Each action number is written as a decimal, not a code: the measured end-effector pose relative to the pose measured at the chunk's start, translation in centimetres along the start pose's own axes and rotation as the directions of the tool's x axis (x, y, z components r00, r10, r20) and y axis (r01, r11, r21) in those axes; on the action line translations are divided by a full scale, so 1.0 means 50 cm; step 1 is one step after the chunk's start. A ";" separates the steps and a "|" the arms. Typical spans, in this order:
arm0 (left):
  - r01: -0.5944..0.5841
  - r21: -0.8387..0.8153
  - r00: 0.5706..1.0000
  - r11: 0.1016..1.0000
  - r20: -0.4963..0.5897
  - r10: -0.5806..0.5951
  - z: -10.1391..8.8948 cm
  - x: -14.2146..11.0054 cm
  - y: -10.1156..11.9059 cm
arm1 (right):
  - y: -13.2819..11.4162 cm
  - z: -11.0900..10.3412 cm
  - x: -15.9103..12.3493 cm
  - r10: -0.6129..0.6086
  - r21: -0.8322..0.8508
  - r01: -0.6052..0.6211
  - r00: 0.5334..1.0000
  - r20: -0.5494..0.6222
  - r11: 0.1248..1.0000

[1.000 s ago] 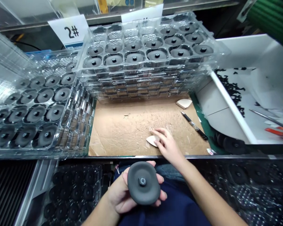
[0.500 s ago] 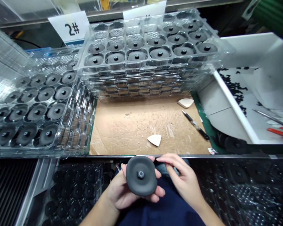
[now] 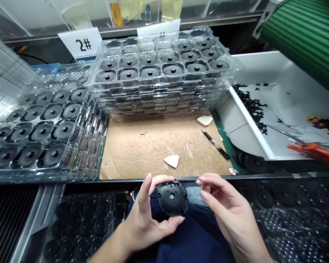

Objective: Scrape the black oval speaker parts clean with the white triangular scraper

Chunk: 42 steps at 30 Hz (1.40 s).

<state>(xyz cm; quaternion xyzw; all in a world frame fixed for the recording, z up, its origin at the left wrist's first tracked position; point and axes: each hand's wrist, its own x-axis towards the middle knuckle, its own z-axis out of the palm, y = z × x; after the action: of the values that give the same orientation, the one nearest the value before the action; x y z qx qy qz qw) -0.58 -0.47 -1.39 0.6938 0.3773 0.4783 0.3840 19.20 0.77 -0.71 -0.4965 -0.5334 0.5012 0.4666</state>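
In front of the stacked clear trays (image 3: 159,95), top pockets (image 3: 128,75) all filled, the left hand (image 3: 144,219) pinched a dark molded disc (image 3: 172,197), the right hand (image 3: 230,208) open and empty beside it.

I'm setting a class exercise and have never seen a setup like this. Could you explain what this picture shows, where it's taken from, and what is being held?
This view comes from a camera worn on a person's head, looking forward and down, so the two bare hands are the wearer's own. The left hand holds a round black part between thumb and fingers. The right hand is close beside it, apparently not touching it. Ahead lies a cardboard sheet with a white triangular piece and a black pen on it. Stacked clear plastic trays hold more black parts, behind a "2#" card. To the right, a white bin holds black scraps and an orange-handled tool.
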 end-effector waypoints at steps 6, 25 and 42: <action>0.030 -0.026 1.000 0.999 -0.002 -0.030 -0.001 -0.009 0.011 | -0.041 0.006 -0.016 0.065 0.038 -0.073 0.983 0.169 0.997; 0.397 -0.183 0.886 0.900 0.334 -0.323 0.039 -0.048 0.127 | -0.088 -0.040 -0.074 0.188 0.231 -0.436 0.726 0.662 0.870; 0.105 -0.081 0.968 0.991 0.237 -0.084 0.111 -0.144 0.203 | -0.039 -0.139 -0.291 -0.113 -0.049 0.119 0.987 0.116 0.992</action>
<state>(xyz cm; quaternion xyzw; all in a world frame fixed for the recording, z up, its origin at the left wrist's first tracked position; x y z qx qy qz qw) 4.42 -12.10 3.62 0.7079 0.3396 0.3916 0.4799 27.03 -13.23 1.67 -0.4481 -0.6008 0.4855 0.4501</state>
